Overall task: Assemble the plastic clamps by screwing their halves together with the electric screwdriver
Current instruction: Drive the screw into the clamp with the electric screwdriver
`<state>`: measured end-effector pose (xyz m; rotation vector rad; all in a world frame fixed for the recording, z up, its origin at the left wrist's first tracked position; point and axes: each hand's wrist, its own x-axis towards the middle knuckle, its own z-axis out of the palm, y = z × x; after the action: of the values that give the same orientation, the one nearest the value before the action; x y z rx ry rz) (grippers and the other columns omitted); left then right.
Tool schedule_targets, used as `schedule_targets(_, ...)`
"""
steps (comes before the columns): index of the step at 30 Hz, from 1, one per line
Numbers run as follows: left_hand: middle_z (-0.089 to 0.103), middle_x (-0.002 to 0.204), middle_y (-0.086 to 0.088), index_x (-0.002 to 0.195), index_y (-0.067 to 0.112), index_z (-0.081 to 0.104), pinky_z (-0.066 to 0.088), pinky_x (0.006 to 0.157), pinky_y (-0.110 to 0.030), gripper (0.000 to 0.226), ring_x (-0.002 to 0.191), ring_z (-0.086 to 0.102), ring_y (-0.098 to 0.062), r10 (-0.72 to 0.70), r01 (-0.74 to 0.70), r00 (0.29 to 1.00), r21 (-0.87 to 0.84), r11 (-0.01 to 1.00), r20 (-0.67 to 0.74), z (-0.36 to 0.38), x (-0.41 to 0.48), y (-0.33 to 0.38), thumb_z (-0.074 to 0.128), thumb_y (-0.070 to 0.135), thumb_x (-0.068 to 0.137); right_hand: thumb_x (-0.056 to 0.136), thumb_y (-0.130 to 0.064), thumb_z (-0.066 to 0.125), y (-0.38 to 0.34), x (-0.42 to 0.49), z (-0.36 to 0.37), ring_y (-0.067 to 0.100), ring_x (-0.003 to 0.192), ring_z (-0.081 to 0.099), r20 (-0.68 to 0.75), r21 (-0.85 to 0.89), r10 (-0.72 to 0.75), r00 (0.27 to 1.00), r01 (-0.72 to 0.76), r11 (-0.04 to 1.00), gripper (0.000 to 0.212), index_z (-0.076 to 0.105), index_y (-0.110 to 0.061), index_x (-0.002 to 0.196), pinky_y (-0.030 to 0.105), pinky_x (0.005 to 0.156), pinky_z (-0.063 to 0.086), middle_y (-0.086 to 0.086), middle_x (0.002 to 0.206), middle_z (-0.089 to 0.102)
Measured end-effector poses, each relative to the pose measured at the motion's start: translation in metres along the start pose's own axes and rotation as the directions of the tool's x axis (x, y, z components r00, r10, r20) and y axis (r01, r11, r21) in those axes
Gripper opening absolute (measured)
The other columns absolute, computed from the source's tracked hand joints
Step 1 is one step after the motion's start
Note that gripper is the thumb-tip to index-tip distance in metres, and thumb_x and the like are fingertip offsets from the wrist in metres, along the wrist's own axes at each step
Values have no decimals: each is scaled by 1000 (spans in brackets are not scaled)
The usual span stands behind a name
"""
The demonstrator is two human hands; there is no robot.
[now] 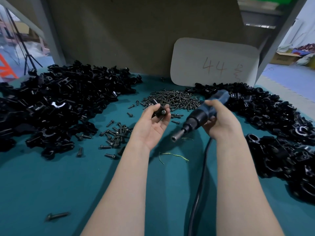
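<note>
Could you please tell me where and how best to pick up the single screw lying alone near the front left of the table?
Pinch the lone screw across its shank, coming straight down from above with thumb and fingertip on its near and far sides. It lies flat on the green mat, head to the left, with nothing close around it.

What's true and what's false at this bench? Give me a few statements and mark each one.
1. The right hand holds the electric screwdriver. True.
2. The left hand is empty. False: it pinches a black clamp.
3. The screwdriver's tip touches the clamp. False: the tip is apart from it, lower down.
4. Loose screws lie piled on the green table. True.
5. The white card reads 17. False: it reads 44.
</note>
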<state>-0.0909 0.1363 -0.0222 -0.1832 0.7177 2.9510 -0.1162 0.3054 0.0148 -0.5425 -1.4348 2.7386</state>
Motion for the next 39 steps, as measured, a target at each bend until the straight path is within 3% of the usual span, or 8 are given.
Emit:
schedule_targets(2,66,79,-13,99,4,51,59,66,-23,6,74,64,-17,14,-14,1000,-3,1000,12,0,1,1,53,9,95,83,-2,63,-4,-3,-1,22,77,65,35,189,7,999,-13,982,27,50,-5,107,35,62,60,12,95,61)
schedule_targets(8,72,89,-15,101,9,63,60,68,-25,16,77,72,-19,-1,-2,997,38,999,83,1,-2,-1,62,12,86,92,-13,58,-10,-8,-3,25,78,64,97,359,13,995,-47,932,15,47,-6,99,46,62,59,18,107,55)
schedule_targets(12,71,95,-16,93,11,63,50,46,-14,9,73,72,-16,87,-83,996,173,981,-10,2,0,-3,66,8,85,91,-35,61,-7,-7,4,29,94,60,90,429,13,996,-51,902,33,50,-8,106,52,77,51,18,109,56)
schedule_targets(14,69,93,-10,86,13,60,56,59,-17,8,74,71,-16,311,-205,942,515,832,-127,1,6,-8,61,9,93,89,-47,60,-5,-5,9,30,96,59,63,470,-2,998,-28,882,47,50,-10,117,53,83,49,16,113,56)
schedule_targets(16,68,85,-2,81,19,59,59,75,-32,16,77,71,-21,510,-203,847,798,567,-147,-4,11,-13,59,10,94,87,-51,61,-1,-4,12,30,99,60,4,499,-18,1000,14,867,48,52,-13,116,53,88,50,13,113,57)
schedule_targets(22,70,76,-4,85,12,61,57,69,-39,15,74,70,-24,631,-126,774,964,232,-51,-11,6,-18,62,26,89,86,-33,70,8,-3,11,22,94,61,-147,596,-74,986,148,789,44,51,-15,120,43,90,53,7,120,57)
schedule_targets(32,70,76,-10,86,8,57,50,56,-34,25,71,67,-24,638,38,768,999,38,-54,-12,6,-20,60,32,88,82,-45,71,11,-6,14,17,94,65,-238,544,-105,966,221,809,35,55,-22,102,35,92,53,0,106,62)
schedule_targets(39,70,77,-9,90,9,60,44,52,-28,21,71,66,-23,638,49,768,998,34,-59,-12,6,-18,61,30,88,82,-41,72,12,-5,12,17,94,66,-266,520,-111,958,240,820,47,54,-20,120,35,93,53,-1,114,63)
